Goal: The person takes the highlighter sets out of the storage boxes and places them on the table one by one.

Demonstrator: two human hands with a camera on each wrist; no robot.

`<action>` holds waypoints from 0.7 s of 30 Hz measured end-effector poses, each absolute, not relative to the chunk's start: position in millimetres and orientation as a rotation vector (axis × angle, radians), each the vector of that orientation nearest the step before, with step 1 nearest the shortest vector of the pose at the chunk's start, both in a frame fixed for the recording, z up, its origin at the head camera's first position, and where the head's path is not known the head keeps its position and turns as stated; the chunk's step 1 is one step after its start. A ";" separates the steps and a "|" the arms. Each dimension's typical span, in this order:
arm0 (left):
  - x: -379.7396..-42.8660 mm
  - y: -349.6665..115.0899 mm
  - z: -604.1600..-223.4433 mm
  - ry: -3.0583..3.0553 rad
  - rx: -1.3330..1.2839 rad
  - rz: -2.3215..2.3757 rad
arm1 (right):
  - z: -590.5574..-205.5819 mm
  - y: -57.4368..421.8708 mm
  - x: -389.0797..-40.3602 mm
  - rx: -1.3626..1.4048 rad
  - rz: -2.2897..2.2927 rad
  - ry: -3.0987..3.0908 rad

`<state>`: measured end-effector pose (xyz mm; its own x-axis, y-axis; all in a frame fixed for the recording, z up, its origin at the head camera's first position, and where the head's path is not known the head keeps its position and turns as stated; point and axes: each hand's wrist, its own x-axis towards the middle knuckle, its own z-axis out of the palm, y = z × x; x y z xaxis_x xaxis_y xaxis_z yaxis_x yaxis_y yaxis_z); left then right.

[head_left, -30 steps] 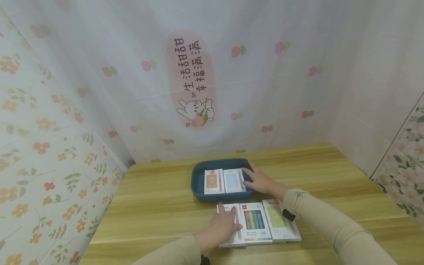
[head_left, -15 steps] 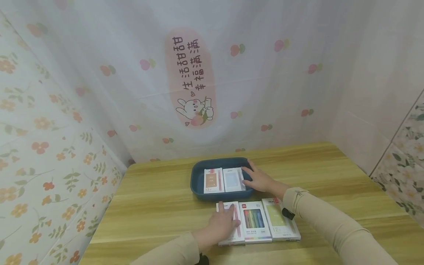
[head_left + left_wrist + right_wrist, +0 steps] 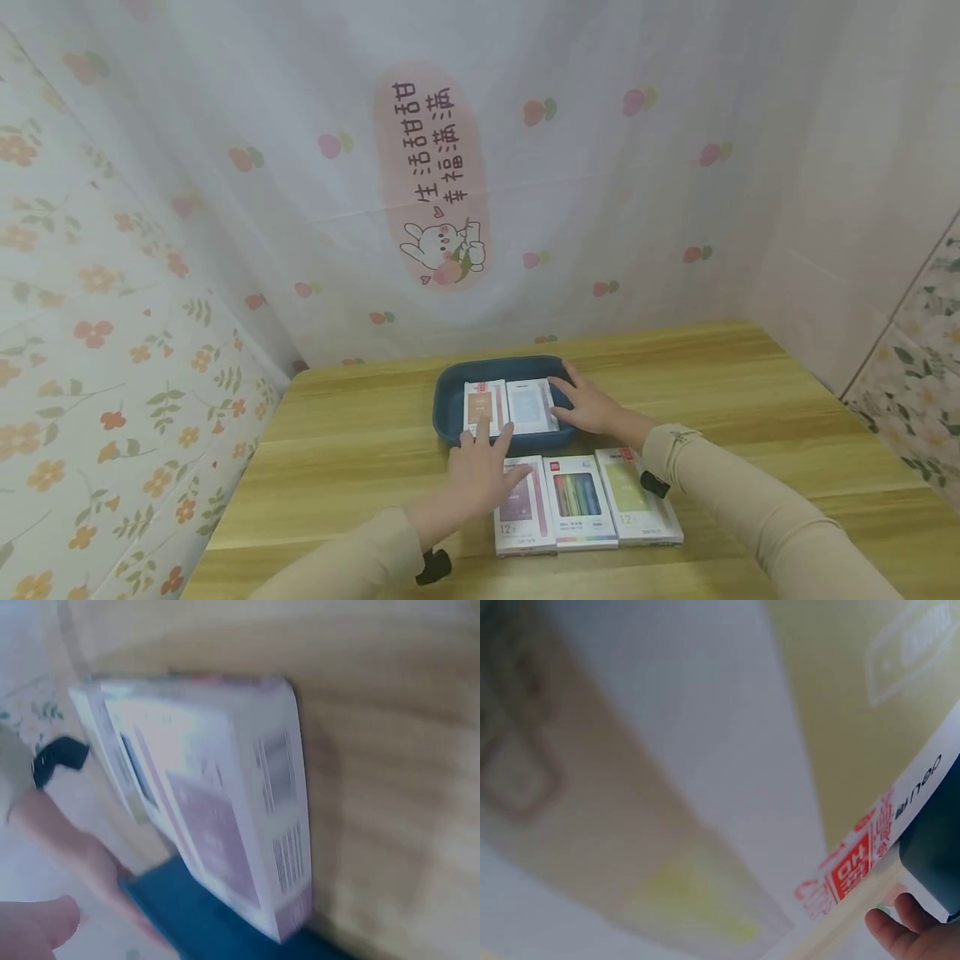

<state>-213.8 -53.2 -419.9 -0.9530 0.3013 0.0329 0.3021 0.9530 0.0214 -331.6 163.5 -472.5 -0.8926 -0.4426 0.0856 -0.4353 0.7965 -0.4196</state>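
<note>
My left hand (image 3: 476, 479) is spread over the front rim of a dark blue plastic bin (image 3: 448, 408), its fingertips overlapping a flat white box with an orange label (image 3: 480, 404). Beside that box, inside the bin, lies a similar one with a pale blue label (image 3: 528, 407). My right hand (image 3: 588, 408) rests at the bin's right end, fingers spread, fingertips by the blue-labelled box. In front of the bin lie three boxes side by side: one purple-labelled (image 3: 517, 508), one with coloured pens in a window (image 3: 576, 496), one yellow-green (image 3: 633, 500).
A wood-grain table (image 3: 322, 467) carries everything. Behind it hangs a white curtain (image 3: 600, 208) with fruit prints and a rabbit drawing; a floral cloth (image 3: 112, 358) covers the left side. My right forearm passes over the yellow-green box's edge.
My left hand has moved forward and left, off the purple-labelled box to the bin's front rim, uncovering that box's label. My right hand and the bin have stayed in place.
</note>
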 end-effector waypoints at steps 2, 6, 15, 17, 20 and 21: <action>-219.8 -56.3 -416.8 -3.058 -0.462 -0.063 | -472.1 163.8 -331.9 -0.718 -0.672 2.963; -233.4 -61.7 -412.9 -3.038 -0.480 -0.121 | -471.4 164.3 -331.6 -0.718 -0.667 2.971; -266.0 -68.6 -410.3 -3.018 -0.505 -0.174 | -469.4 163.2 -329.4 -0.694 -0.654 2.973; -271.3 -67.9 -408.0 -3.024 -0.502 -0.197 | -467.9 162.6 -328.3 -0.687 -0.655 2.970; -279.4 -65.3 -403.7 -3.048 -0.489 -0.206 | -466.9 162.4 -327.6 -0.687 -0.648 2.973; -282.6 -64.2 -402.9 -3.055 -0.490 -0.201 | -467.2 162.6 -327.9 -0.690 -0.645 2.975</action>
